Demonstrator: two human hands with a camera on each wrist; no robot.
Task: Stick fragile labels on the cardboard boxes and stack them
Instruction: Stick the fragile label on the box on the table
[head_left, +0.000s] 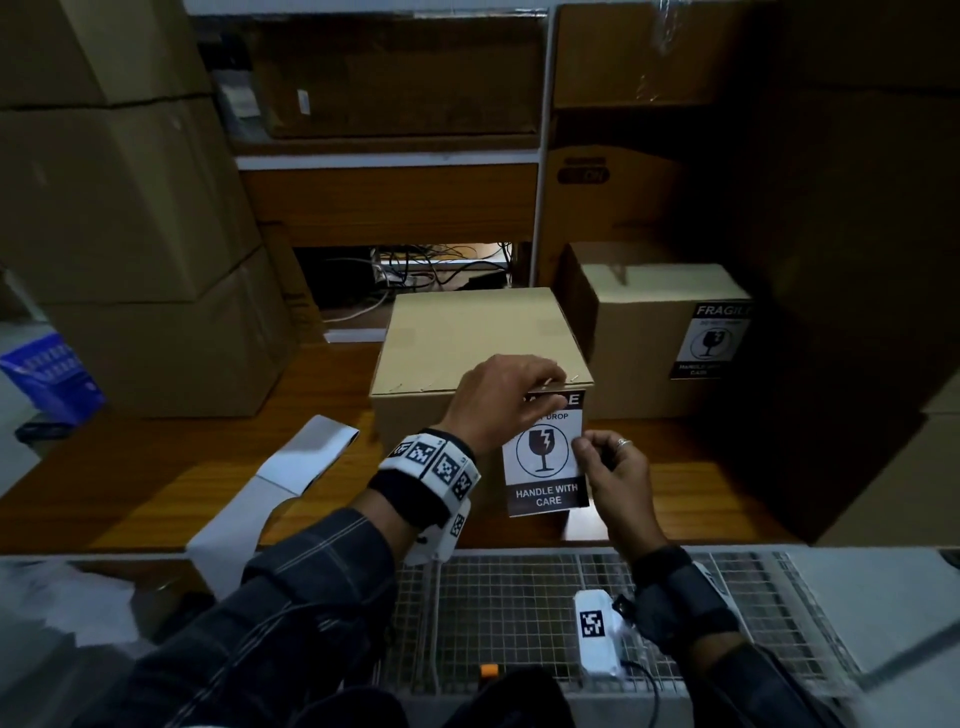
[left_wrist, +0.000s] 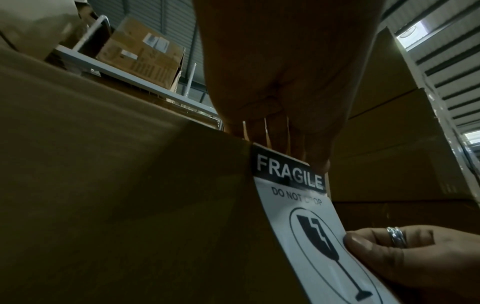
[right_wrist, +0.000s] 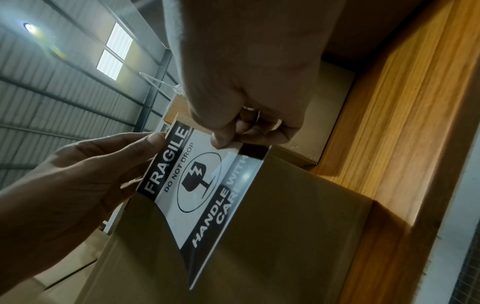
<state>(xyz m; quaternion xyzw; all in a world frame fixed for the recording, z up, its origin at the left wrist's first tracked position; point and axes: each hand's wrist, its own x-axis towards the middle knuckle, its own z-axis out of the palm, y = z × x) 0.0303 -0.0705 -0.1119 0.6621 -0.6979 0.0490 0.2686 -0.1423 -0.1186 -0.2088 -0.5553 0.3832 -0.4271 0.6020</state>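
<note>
Head view: left hand (head_left: 501, 400) reaches over the top front edge of the box (head_left: 483, 338) w/ fingers curled, thumb and fingers pinning the top strip of the fragile label (head_left: 545, 457) against the box's front face, near its right corner. Right hand (head_left: 613, 467) pinches the label's right edge about halfway down, thumb on the printed side, other fingers tucked behind.

Label's lower part stands off the cardboard, so prob. only the top is tacked; holding the bottom away looks like a way to keep it from grabbing crooked or trapping air before it's smoothed down.

Box sits on the wooden table (head_left: 182, 467), front face toward the person, which keeps the label side reachable and easy to read.

Second box (head_left: 660, 332) to the right, just beside the first, already carries its own label (head_left: 714, 340) on the front. Not stacked yet.

White backing strip (head_left: 291, 467) lies on the table to the left, likely kept near for the next label.
</note>
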